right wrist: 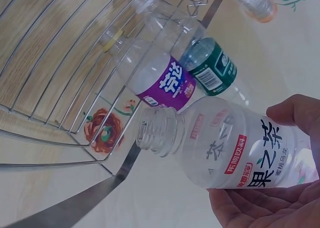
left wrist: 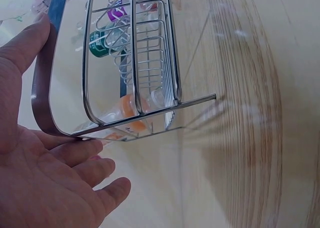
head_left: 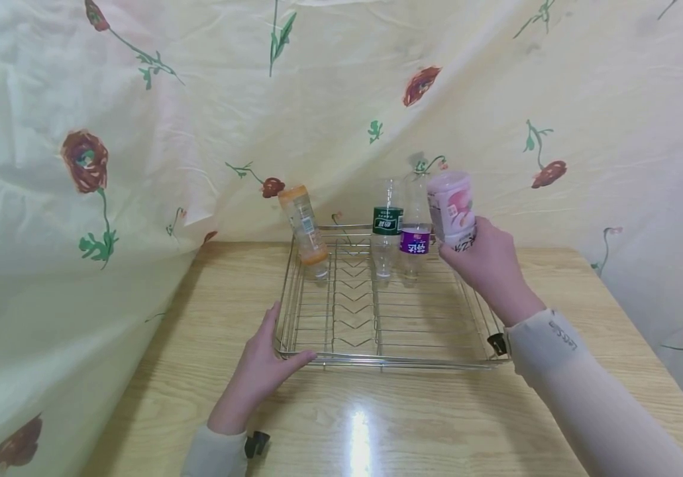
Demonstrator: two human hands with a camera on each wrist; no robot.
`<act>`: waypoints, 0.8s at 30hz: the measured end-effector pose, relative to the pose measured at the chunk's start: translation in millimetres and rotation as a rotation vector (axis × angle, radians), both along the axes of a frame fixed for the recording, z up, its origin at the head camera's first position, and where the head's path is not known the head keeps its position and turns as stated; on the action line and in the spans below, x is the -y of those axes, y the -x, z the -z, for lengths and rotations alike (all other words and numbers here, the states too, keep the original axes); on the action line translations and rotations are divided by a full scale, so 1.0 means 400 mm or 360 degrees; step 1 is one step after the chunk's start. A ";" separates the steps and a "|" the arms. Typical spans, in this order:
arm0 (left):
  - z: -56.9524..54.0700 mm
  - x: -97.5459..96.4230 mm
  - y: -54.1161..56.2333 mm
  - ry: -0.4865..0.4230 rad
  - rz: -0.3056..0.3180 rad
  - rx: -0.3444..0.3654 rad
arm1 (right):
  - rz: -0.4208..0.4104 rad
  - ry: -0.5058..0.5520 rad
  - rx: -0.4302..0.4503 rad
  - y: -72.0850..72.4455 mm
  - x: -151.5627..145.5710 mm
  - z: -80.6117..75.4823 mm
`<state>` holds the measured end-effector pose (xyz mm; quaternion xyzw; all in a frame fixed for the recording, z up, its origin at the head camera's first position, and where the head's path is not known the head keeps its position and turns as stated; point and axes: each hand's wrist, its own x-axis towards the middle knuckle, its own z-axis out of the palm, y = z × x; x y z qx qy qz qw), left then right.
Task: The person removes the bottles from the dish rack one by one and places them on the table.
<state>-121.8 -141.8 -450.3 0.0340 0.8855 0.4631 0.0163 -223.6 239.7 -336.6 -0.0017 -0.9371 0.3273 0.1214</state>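
Observation:
A clear plastic bottle with a pink peach label [head_left: 451, 202] is tilted mouth-down in my right hand [head_left: 490, 262], which grips it over the back right of a wire dish rack [head_left: 341, 359]. Its uncapped threaded neck shows in the right wrist view. Beside it, a purple-labelled bottle [head_left: 415, 241] and a green-labelled bottle [head_left: 387, 220] stand neck-down in the rack. An orange-banded bottle [head_left: 304, 222] leans neck-down at the back left. My left hand [head_left: 263, 364] touches the rack's front left corner, thumb and fingers spread and fairly straight.
The rack sits on a light wooden table [head_left: 413, 424]. Behind and to the left hangs a cream cloth [head_left: 317, 119] with printed red flowers, close to the bottles' upturned bases. A black clip-like piece [head_left: 497, 344] shows at the rack's right front, by my right cuff.

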 end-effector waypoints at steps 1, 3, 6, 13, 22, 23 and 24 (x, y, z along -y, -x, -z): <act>0.000 0.000 0.000 -0.0001 0.0000 0.0000 | -0.0006 -0.0005 -0.0006 -0.003 0.001 -0.001; 0.000 0.000 0.000 0.0004 0.0002 -0.0001 | -0.0021 -0.0014 -0.0011 -0.009 0.004 -0.003; 0.000 0.001 0.000 0.0013 0.0007 -0.0001 | -0.0033 -0.0024 -0.0007 -0.016 0.007 -0.005; 0.000 0.002 0.000 0.0017 0.0003 0.0000 | -0.0057 -0.0050 -0.0026 -0.038 0.019 -0.016; -0.001 0.001 -0.002 0.0021 0.0009 -0.0022 | -0.0084 -0.0058 -0.0001 -0.063 0.027 -0.019; -0.002 0.001 -0.002 0.0023 0.0009 -0.0026 | -0.0086 -0.0062 -0.0003 -0.065 0.027 -0.018; -0.003 0.001 -0.002 0.0027 0.0010 -0.0027 | -0.0088 -0.0067 -0.0009 -0.066 0.026 -0.017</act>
